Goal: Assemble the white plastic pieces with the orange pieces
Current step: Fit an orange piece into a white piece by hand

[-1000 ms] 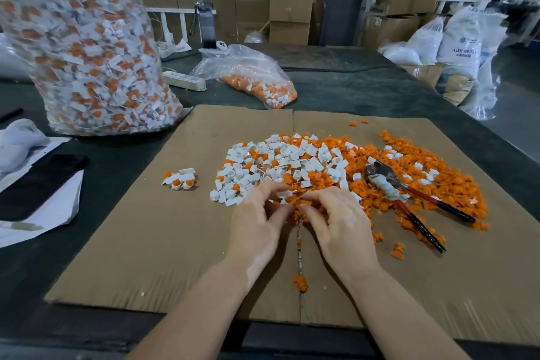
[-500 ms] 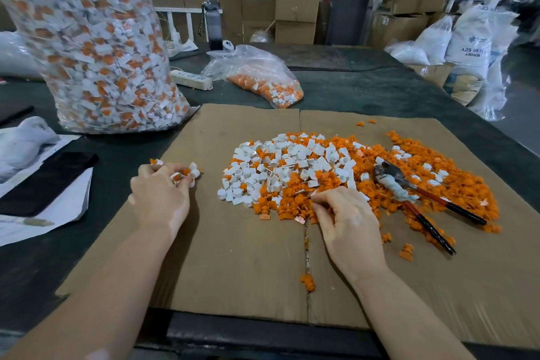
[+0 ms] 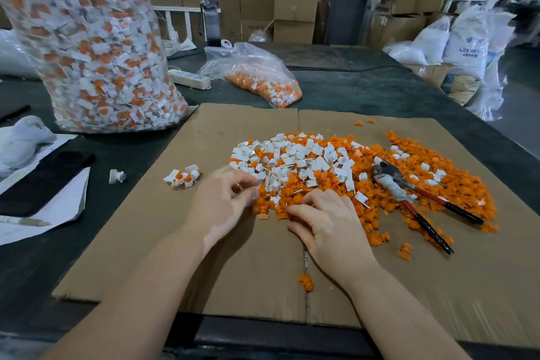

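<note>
Cardboard sheet (image 3: 146, 242) over dark table (image 3: 365, 90); boxes (image 3: 295, 9) behind.

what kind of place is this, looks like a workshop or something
Likely a small factory or warehouse floor: stacked cardboard boxes, resin sacks, and a big clear bag of assembled pieces on the worktable.

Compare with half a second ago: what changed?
Left hand left the small assembled cluster and came back right to the mixed pile, fingers now curled at its edge. Right hand still picks at the orange pieces. Pliers unmoved.
</note>
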